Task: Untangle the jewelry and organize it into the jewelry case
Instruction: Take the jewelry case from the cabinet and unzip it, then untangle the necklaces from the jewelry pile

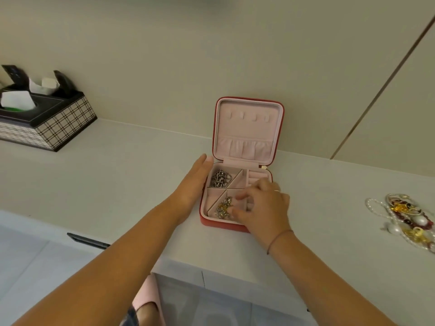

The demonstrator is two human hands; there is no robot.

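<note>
You're at a pale counter (117, 172) set against beige wall panels (164, 55), w/ a seam running diagonally up at the right. A plaid tissue box (58, 128) sits far left at the back. Below the front edge are drawer fronts w/ a dark handle (87, 241).

The jewelry case (249, 128) is centre, near the wall. Its lid stands upright w/ the hinge on the far side, so the pink lining faces you. Your left hand (193, 182) lies flat, fingers straight, along the case's left wall – touching it. Your right hand (266, 205) is over the front-right of the tray, fingers curled, thumb & forefinger just beside the gold-and-silver chain (222, 208) in a front compartment. Can't tell if they actually pinch it.

That chain is bunched, its long axis running near-left to far-right along the slanted divider. A silver chain (220, 178) is heaped in the back-left compartment. The tangled pile (404, 217) – pearls, gold bits, red beads – lies on the counter well to the right, apart from both hands.
</note>
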